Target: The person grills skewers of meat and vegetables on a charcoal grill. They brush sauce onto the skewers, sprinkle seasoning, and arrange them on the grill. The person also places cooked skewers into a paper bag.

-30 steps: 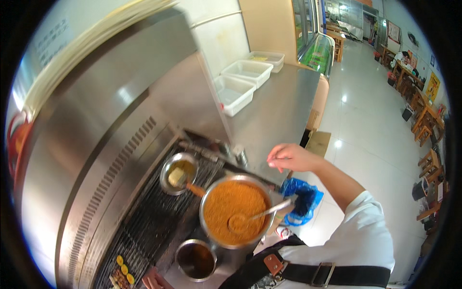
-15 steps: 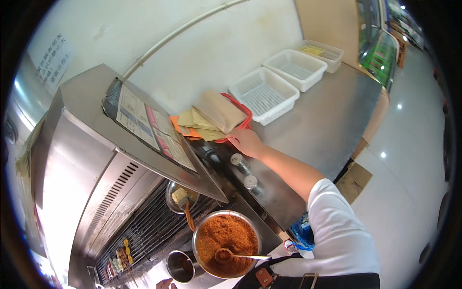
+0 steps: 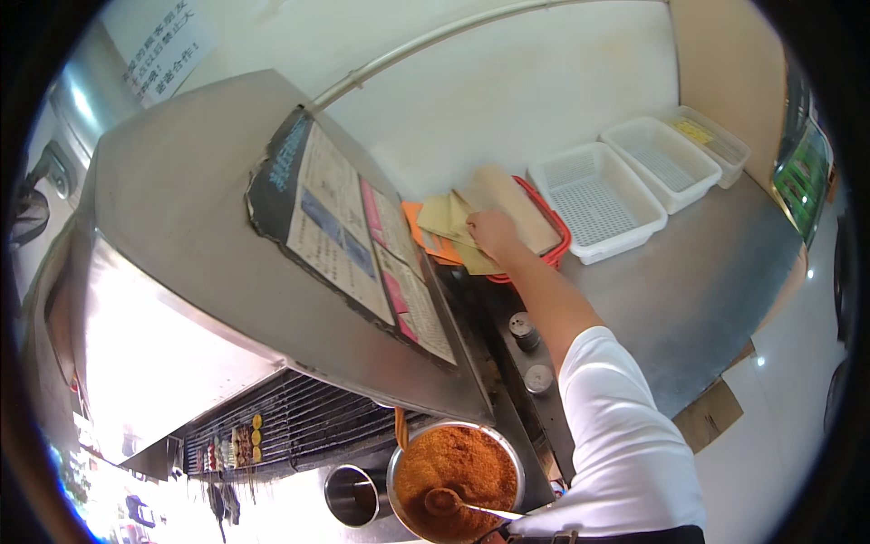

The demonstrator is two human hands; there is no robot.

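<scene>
- Tan paper stack, head view: directly under and just right of the right hand
- Right hand: fingers curled together, touching the stack's left edge; cannot tell whether paper is pinched
- Yellowish paper pieces: just left of the fingertips
- Red basket: rim near, right of the grip
- White perforated tray: farther right
- Steel bowl with orange-red powder: well below the grip

A short white sleeve shows above a dark strap.
</scene>
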